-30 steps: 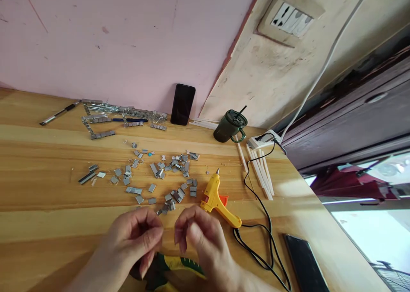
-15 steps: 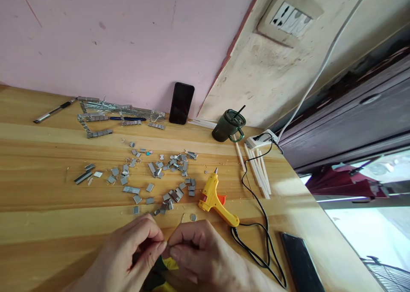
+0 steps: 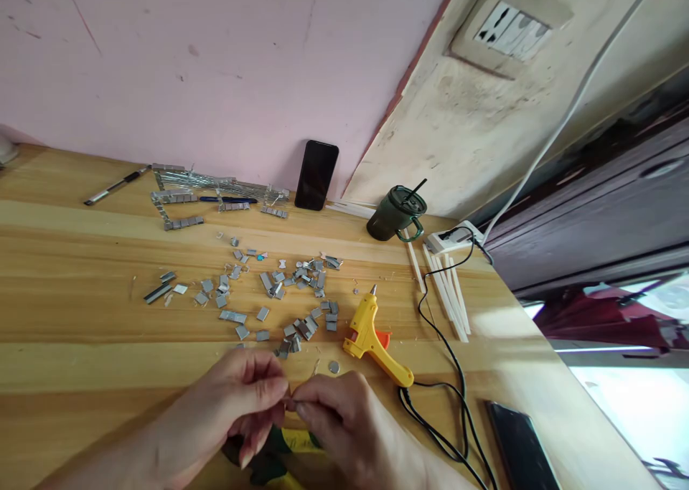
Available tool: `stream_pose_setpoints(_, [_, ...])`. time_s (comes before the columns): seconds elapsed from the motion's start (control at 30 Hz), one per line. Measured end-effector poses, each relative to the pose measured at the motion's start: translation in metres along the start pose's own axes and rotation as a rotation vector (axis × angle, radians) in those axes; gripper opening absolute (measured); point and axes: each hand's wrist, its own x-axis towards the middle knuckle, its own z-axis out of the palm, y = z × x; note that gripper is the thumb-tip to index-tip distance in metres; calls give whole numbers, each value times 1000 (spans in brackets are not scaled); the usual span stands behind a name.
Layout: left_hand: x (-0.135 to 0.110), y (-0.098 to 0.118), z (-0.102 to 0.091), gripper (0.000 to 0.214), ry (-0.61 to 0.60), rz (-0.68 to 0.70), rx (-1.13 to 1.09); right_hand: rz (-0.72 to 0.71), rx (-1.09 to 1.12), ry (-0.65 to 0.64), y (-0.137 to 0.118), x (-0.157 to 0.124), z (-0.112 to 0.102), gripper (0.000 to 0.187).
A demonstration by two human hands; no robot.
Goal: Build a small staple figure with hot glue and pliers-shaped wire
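At the near edge of the table, my left hand (image 3: 242, 397) and my right hand (image 3: 344, 418) meet fingertip to fingertip. Both are pinched closed around something tiny between them, too small and too covered to name. Partly hidden beneath the hands lies a dark and yellow item (image 3: 301, 441). Just beyond the fingers, several small grey metal-looking pieces (image 3: 305, 328) are scattered on the wood. A small round silver disc (image 3: 334, 367) rests close to my right hand. Right of the pieces lies a yellow glue gun (image 3: 369, 339) with an orange trigger, its nozzle pointing away from me.
A black phone (image 3: 317, 175) leans on the wall beside a lidded green mug (image 3: 395, 214). White glue sticks (image 3: 446, 293) lie near a power strip (image 3: 455, 237). The black cable (image 3: 457, 361) loops past another phone (image 3: 521, 447). Wires (image 3: 220, 183) and a pen (image 3: 117, 186) lie at the back left.
The view has shifted, so the table things appear slightly further right. My left hand's fingers have turned and spread a little lower, while both fingertips stay together.
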Motion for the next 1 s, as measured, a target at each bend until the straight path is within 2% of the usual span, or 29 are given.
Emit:
stream_pose_setpoints(0.07, [-6, 6, 1, 21, 88, 235, 216, 180, 507, -32, 5, 2, 2, 21])
stream_pose_setpoints(0.13, [-11, 9, 1, 18, 135, 453, 471, 268, 884, -105, 11, 4, 5, 26])
stream_pose_setpoints(0.2, [-14, 8, 0, 3, 132, 636, 690, 308, 1064, -178, 15, 6, 7, 27])
stream_pose_setpoints(0.27, [-15, 7, 0, 15, 131, 737, 822, 313, 1103, -229, 14, 7, 7, 27])
stream_pose_setpoints(0.3, [-15, 6, 0, 18, 132, 741, 860, 303, 1085, -241, 12, 7, 6, 27])
stream_pose_setpoints(0.37, [-16, 6, 0, 21, 137, 669, 901, 255, 913, -215, 5, 5, 3, 26])
stream_pose_setpoints(0.47, [-17, 8, 2, 24, 138, 443, 865, 135, 321, -99, -4, 0, 1, 21])
stream_pose_setpoints(0.57, [-13, 9, 3, 22, 134, 232, 753, -131, -372, 11, -2, -4, 4, 23])
stream_pose_setpoints(0.63, [-8, 7, 3, 20, 151, 184, 688, -301, -705, 62, 4, -4, 7, 20])
stream_pose_setpoints(0.7, [-3, 5, 1, 20, 190, 189, 637, -360, -846, 92, 11, -2, 10, 17])
stream_pose_setpoints(0.73, [0, 5, 0, 21, 201, 192, 608, -336, -819, 101, 14, 0, 11, 18])
stream_pose_setpoints(0.8, [2, 4, -2, 21, 184, 195, 509, -197, -539, 131, 17, 4, 11, 23])
stream_pose_setpoints(0.9, [3, 5, -4, 24, 140, 214, 311, 97, 283, 144, 19, 10, 14, 24])
stream_pose_setpoints(0.97, [3, 4, -4, 26, 124, 252, 254, 203, 756, 102, 21, 12, 18, 31])
stream_pose_setpoints(1.0, [3, 3, -3, 22, 124, 281, 249, 226, 916, 76, 22, 13, 21, 34])
